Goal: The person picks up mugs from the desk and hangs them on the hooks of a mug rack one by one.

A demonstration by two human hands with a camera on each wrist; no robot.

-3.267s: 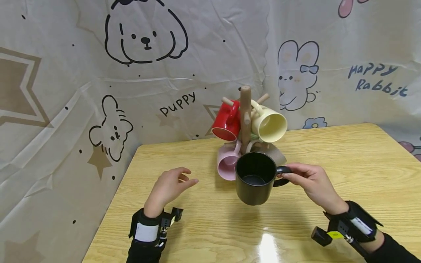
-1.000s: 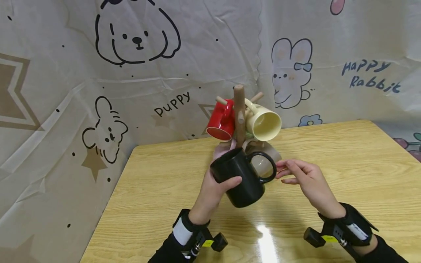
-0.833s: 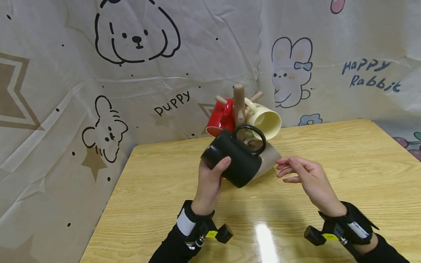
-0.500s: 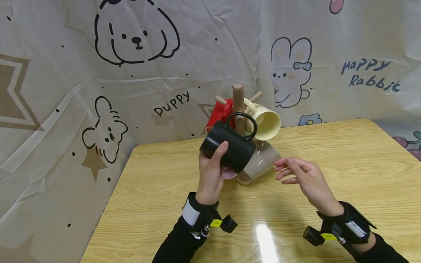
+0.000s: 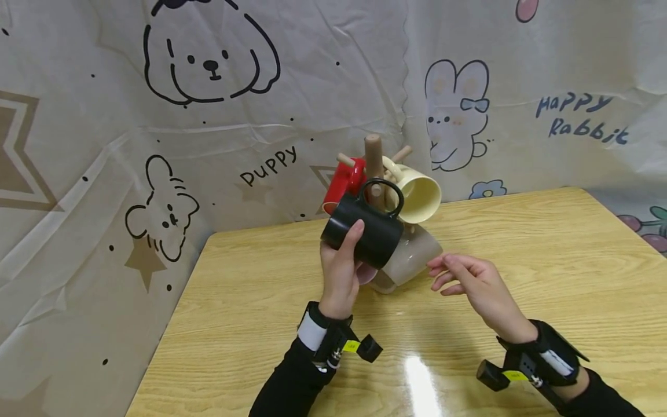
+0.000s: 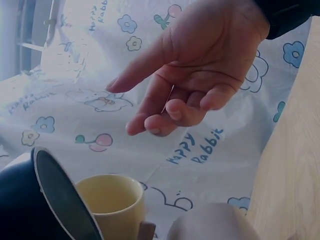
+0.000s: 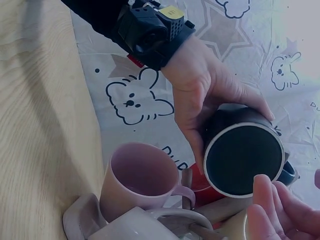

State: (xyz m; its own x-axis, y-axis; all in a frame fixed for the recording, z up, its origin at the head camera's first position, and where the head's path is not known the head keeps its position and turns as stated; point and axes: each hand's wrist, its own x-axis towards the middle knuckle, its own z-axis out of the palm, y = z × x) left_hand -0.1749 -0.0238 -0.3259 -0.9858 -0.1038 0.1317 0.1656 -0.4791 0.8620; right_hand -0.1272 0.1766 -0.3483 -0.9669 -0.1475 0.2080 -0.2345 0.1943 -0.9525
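My left hand (image 5: 341,272) grips the body of a black mug (image 5: 372,237), thumb along its side. The mug is tilted, its handle up and to the right, in front of a wooden mug tree (image 5: 373,150). In the right wrist view the mug's round dark base (image 7: 245,160) faces the camera, fingers wrapped around its side. My right hand (image 5: 479,289) hovers with loosely bent fingers beside a grey mug (image 5: 414,258), holding nothing. In the left wrist view the same right hand (image 6: 200,65) hangs above a cream mug (image 6: 112,200).
On the tree hang a red mug (image 5: 341,182), a cream mug (image 5: 419,197), the grey mug and a pink mug (image 7: 145,170), mostly hidden behind the black one in the head view. The wooden table (image 5: 250,301) ends at a printed cloth backdrop (image 5: 312,75).
Earlier my right hand held the black mug by its handle. My left hand took it by the body, tilted it and raised it toward the tree; my right hand let go.
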